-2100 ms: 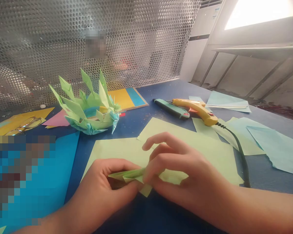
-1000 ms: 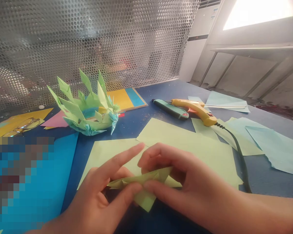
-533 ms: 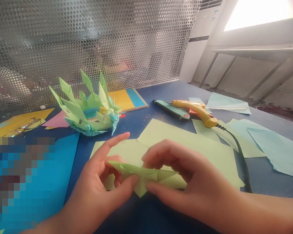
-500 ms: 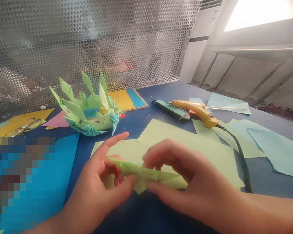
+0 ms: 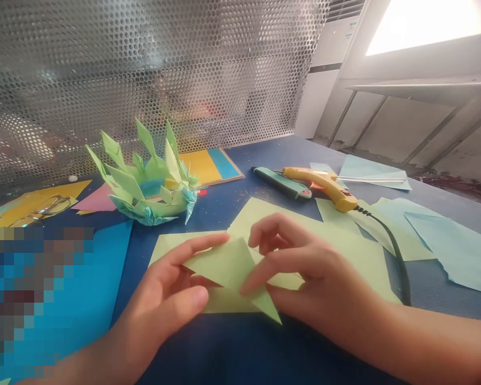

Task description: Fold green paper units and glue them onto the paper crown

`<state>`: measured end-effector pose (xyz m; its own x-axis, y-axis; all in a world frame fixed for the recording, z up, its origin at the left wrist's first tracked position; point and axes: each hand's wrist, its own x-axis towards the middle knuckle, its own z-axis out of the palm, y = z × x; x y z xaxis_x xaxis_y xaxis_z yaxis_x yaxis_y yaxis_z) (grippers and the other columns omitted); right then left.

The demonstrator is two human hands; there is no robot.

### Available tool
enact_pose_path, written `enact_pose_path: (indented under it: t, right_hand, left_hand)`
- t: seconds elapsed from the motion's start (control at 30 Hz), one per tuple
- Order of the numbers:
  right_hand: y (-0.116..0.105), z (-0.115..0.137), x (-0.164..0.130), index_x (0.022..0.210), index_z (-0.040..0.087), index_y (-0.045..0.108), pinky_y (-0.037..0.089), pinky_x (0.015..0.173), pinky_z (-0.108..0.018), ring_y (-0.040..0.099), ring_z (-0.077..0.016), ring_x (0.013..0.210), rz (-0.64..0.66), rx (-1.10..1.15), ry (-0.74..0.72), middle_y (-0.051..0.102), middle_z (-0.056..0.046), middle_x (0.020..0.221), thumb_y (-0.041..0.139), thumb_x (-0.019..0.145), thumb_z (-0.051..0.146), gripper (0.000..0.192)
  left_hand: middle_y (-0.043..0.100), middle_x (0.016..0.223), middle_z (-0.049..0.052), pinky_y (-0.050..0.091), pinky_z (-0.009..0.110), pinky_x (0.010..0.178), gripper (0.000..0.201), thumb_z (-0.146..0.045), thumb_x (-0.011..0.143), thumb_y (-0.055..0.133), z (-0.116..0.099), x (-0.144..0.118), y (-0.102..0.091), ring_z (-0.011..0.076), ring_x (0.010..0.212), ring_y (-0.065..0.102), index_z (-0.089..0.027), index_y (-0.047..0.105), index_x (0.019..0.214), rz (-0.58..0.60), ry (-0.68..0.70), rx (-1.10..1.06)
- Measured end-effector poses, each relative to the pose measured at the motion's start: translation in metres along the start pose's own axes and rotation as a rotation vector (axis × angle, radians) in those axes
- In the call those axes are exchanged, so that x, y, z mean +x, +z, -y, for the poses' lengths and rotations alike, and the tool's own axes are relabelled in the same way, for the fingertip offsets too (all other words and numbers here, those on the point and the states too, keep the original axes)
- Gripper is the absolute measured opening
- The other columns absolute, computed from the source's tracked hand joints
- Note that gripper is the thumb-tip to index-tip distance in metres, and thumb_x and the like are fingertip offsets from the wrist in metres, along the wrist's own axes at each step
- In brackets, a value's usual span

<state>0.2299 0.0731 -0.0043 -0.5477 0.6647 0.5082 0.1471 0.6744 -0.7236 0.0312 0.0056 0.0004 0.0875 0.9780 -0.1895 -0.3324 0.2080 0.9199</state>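
Between my two hands is a folded piece of light green paper (image 5: 228, 262), its pointed end slanting down to the right. My left hand (image 5: 164, 289) grips its left side, with the index finger along the upper edge and the thumb below. My right hand (image 5: 304, 267) pinches the right side, its index finger pressing on the front; the thumb is partly hidden behind the paper. Beneath them lie light green sheets (image 5: 324, 246) on the blue table. Beyond my left hand stands a green and blue folded-paper ring (image 5: 144, 184) with upright pointed petals.
A yellow hot glue gun (image 5: 336, 192) with a black cord lies beside a green-handled cutter (image 5: 280, 183). Pale blue sheets (image 5: 457, 248) are at the right. Eyeglasses (image 5: 40, 211) rest on yellow paper at the left. A perforated metal panel (image 5: 224, 69) borders the back.
The folded paper has been turned from a narrow edge-on view to show a broad flat face. My left index finger has come down onto it, and my right fingers have shifted their grip.
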Motion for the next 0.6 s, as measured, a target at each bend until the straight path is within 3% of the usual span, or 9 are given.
enact_pose_path:
  t: [0.17, 0.3, 0.47, 0.6]
  right_hand:
    - [0.003, -0.002, 0.002, 0.077, 0.018, 0.082, 0.053, 0.068, -0.011, 0.066, -0.0071, 0.069, 0.104, 0.021, 0.023, 0.065, -0.001, 0.08, 0.058, 0.064, -0.014, 0.042]
    - [0.001, -0.001, 0.001, 0.085, 0.017, 0.082, 0.054, 0.071, -0.011, 0.071, -0.008, 0.073, 0.117, 0.036, 0.061, 0.076, -0.002, 0.085, 0.066, 0.075, -0.002, 0.027]
    - [-0.002, 0.001, 0.005, 0.078, 0.02, 0.079, 0.055, 0.068, -0.014, 0.072, -0.0102, 0.069, 0.16, 0.114, 0.247, 0.079, 0.001, 0.08, 0.074, 0.08, 0.018, 0.006]
    - [-0.002, 0.005, 0.007, 0.07, 0.021, 0.072, 0.053, 0.06, -0.018, 0.066, -0.0113, 0.062, 0.174, 0.112, 0.344, 0.073, 0.002, 0.067, 0.069, 0.082, 0.024, 0.012]
  left_hand:
    - [0.083, 0.087, -0.001, 0.061, 0.017, 0.066, 0.032, -0.033, 0.072, 0.087, 0.003, 0.005, -0.003, 0.0163, 0.073, 0.077, -0.031, 0.078, 0.102, -0.169, -0.018, 0.108]
    - [0.083, 0.087, -0.001, 0.063, 0.019, 0.065, 0.029, -0.03, 0.073, 0.087, 0.008, 0.01, -0.006, 0.0191, 0.079, 0.079, -0.029, 0.078, 0.1, -0.257, 0.023, 0.192]
    - [0.083, 0.083, -0.003, 0.059, 0.011, 0.064, 0.013, -0.02, 0.072, 0.084, 0.007, 0.011, -0.002, 0.0142, 0.078, 0.077, -0.029, 0.082, 0.082, -0.27, 0.07, 0.268]
    - [0.081, 0.083, -0.006, 0.059, 0.012, 0.069, 0.022, -0.013, 0.069, 0.081, 0.004, 0.007, 0.007, 0.0139, 0.082, 0.076, -0.032, 0.083, 0.079, -0.28, 0.069, 0.245]
